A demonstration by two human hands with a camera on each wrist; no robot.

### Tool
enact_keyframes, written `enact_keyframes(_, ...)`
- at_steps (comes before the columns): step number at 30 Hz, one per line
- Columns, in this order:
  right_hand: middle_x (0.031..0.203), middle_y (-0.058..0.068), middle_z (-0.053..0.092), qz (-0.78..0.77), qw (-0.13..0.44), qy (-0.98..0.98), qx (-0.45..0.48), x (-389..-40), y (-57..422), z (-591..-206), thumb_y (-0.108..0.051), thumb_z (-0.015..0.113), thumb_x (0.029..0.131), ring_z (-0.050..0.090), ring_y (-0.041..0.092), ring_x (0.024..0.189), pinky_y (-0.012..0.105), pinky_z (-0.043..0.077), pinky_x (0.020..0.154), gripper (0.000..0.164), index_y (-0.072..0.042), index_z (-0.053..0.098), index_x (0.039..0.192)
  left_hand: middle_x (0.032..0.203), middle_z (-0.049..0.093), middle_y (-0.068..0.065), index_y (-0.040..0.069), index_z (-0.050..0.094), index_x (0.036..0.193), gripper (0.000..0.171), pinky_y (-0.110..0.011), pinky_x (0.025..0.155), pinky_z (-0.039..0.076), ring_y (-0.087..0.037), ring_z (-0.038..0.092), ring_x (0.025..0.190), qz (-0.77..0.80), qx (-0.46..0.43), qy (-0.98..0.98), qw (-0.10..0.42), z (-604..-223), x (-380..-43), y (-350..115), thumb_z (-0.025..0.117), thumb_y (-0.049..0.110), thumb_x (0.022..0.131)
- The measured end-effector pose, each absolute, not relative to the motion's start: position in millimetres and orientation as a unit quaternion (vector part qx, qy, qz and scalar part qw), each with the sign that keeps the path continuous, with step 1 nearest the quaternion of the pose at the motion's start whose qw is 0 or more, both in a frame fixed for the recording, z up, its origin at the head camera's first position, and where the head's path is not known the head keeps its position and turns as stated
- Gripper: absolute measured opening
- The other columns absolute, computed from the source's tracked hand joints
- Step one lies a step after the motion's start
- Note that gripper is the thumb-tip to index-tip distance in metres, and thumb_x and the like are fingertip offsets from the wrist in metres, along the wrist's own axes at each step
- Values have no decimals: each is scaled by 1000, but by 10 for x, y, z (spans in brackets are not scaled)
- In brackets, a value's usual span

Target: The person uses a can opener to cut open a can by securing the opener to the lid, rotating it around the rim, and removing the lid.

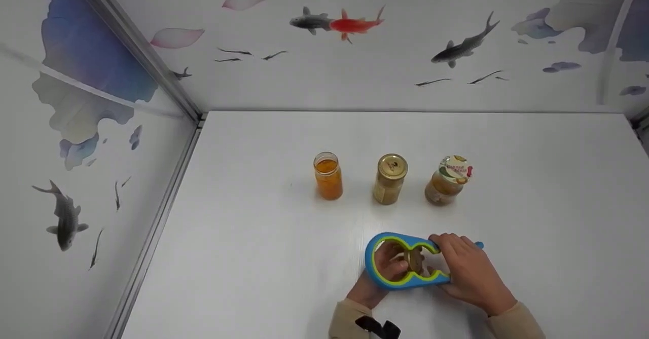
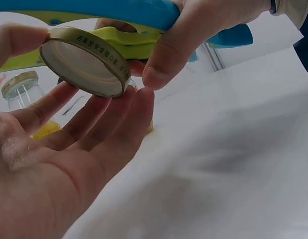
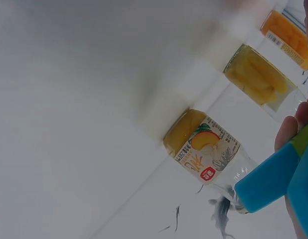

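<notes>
A blue and lime-green jar opener (image 1: 370,260) is held over the front of the table by my right hand (image 1: 469,270), whose fingers wrap its handle end. My left hand (image 2: 59,169) pinches a gold metal lid (image 2: 86,62) between thumb and fingers, its pale inner side facing the wrist camera. In the head view the lid shows through the opener's opening, and the left hand (image 1: 390,264) lies partly behind the opener. Farther back stands a lidless glass jar (image 1: 329,182) of orange contents. Part of the right hand's grip is hidden.
Beside the lidless jar stand a gold-lidded jar (image 1: 391,169) and, to its right, a jar with a patterned white lid (image 1: 448,182). A peach label (image 3: 204,144) shows on the nearest jar in the right wrist view. Printed walls (image 1: 324,75) border the white table (image 1: 243,258) behind and at left.
</notes>
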State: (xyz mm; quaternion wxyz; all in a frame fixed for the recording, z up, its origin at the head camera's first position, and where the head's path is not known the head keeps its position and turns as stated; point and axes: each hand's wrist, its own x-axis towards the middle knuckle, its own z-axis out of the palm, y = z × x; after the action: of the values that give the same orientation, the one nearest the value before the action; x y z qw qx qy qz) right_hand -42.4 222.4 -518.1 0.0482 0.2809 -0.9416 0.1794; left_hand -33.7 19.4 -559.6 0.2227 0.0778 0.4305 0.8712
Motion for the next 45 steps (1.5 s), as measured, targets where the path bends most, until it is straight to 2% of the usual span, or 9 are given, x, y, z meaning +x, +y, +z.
enact_keyframes(3,96,2,58,178,48,-946,268,-415,2252,-5175,-20,93,55,55,17,87,40,51,78,76,-5,52,116,125,56,-12,10,51,131,56,-38,93,48,-28,57,112,862,63,449,226,-5626,-354,164,70,25,81)
enact_keyframes(7,97,4,58,179,45,-951,248,-397,2290,-5178,-15,95,50,55,19,88,41,50,79,80,-5,51,116,128,56,-8,13,53,133,55,-38,95,47,-26,54,118,840,40,492,226,-5651,-387,90,74,28,84)
enact_keyframes(11,99,5,58,175,33,-957,230,-363,2313,-5186,-12,95,47,55,21,90,42,49,80,83,-5,51,117,128,57,-7,12,54,130,48,-37,101,42,-24,51,123,814,46,539,212,-5642,-436,-14,73,12,86)
enact_keyframes(15,98,5,58,172,30,-962,212,-323,2336,-5181,-12,94,50,54,20,87,41,49,79,79,-5,52,116,129,56,-6,10,54,129,49,-38,103,40,-25,50,123,799,53,563,205,-5608,-498,-119,70,-2,85)
enact_keyframes(22,94,3,57,173,40,-964,196,-284,2408,-5180,-10,94,52,54,19,84,41,50,77,75,-5,54,115,133,51,-14,4,53,130,54,-37,103,40,-23,47,124,774,57,595,207,-5572,-609,-252,67,-12,80)
enact_keyframes(27,95,4,57,172,43,-965,193,-259,2454,-5193,-9,94,50,55,20,84,42,50,77,78,-5,53,116,133,50,-13,9,54,128,54,-38,104,39,-24,46,126,740,64,637,205,-5557,-692,-360,67,-13,81)
enact_keyframes(35,95,5,58,178,39,-967,177,-227,2498,-5197,-9,94,52,54,21,84,43,50,77,77,-4,52,116,131,52,-3,12,55,128,53,-39,104,39,-25,46,124,687,40,700,194,-5523,-837,-546,67,-11,81)
enact_keyframes(45,97,5,59,187,5,-971,150,-195,2535,-5219,-10,92,56,53,22,85,45,50,78,74,-6,51,117,132,51,-6,8,55,128,50,-39,104,38,-26,46,124,642,41,749,161,-5483,-967,-802,68,-8,83)
